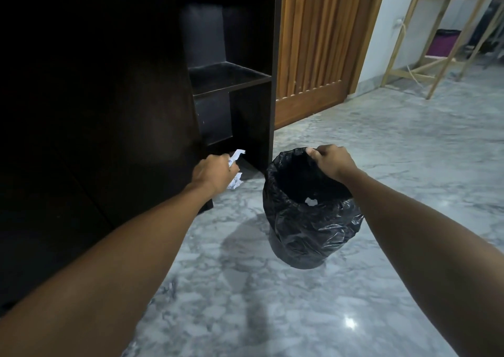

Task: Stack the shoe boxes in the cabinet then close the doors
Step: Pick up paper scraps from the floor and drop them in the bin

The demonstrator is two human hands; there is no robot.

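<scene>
Cabinet, dark and open, stands at left with bare shelves in view; shoe boxes cannot be seen. Beside it on the marble floor sits a bin with a black liner, its rim pinched by the right hand. The left hand clutches crumpled white paper at the cabinet's base.

Two bare forearms enter from bottom corners, no sleeves in view up to frame edge. Left hand and right hand bare: no gloves, no rings visible, no watch or band at either wrist. Knuckles and backs of hands face camera. Fingernails short where visible on right fingers. No tattoos or marks visible.
</scene>
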